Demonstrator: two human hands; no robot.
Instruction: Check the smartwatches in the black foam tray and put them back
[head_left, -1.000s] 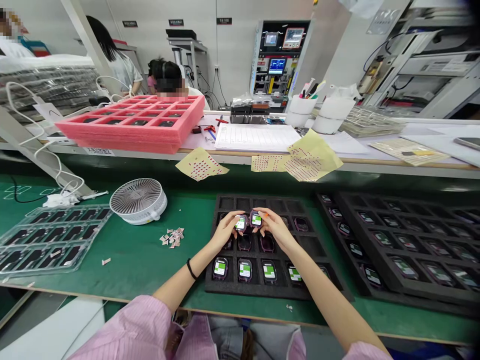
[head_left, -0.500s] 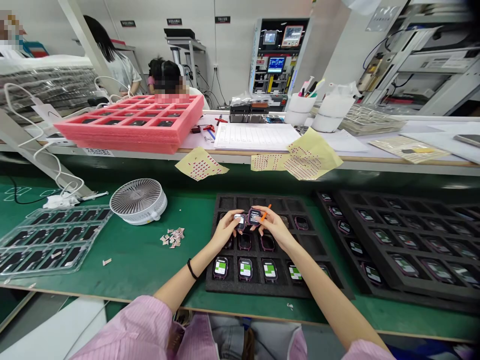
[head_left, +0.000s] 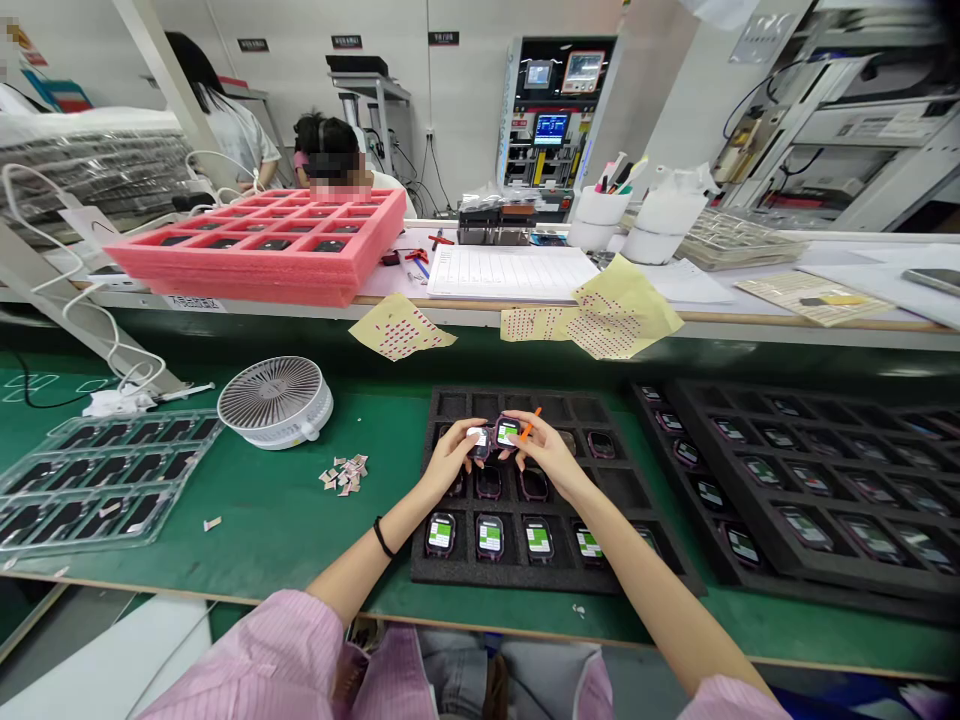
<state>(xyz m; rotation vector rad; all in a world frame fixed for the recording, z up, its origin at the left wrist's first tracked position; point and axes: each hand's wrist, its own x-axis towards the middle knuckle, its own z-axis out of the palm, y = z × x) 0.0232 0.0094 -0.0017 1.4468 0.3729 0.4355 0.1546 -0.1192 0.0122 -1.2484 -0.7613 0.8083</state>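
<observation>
Pale wall closes off the back of the room, where I make out two co-workers, partly hidden behind the loaded shelf. Green worktop spreads below, with overlapping black trays at my right running out of view, so I can't count their watches. One black foam tray lies before me; one clear plastic tray, cut off at the far left, sits beyond one round fan.

My left hand and right hand meet above the foam tray, each closed on one watch. My left fingers and thumb pinch the white-screened watch, the thumb covering enough that its long axis is hard to read. My right fingers grip the green-and-white watch, screen facing up at me, long axis running roughly away from me. They're side by side; whether they touch, I can't tell.

Below are five front-row watches, the three clearest pointing lengthwise away from me, the last two partly behind my right forearm. Smallest is one orange stick at my right fingers, its lower end hidden
</observation>
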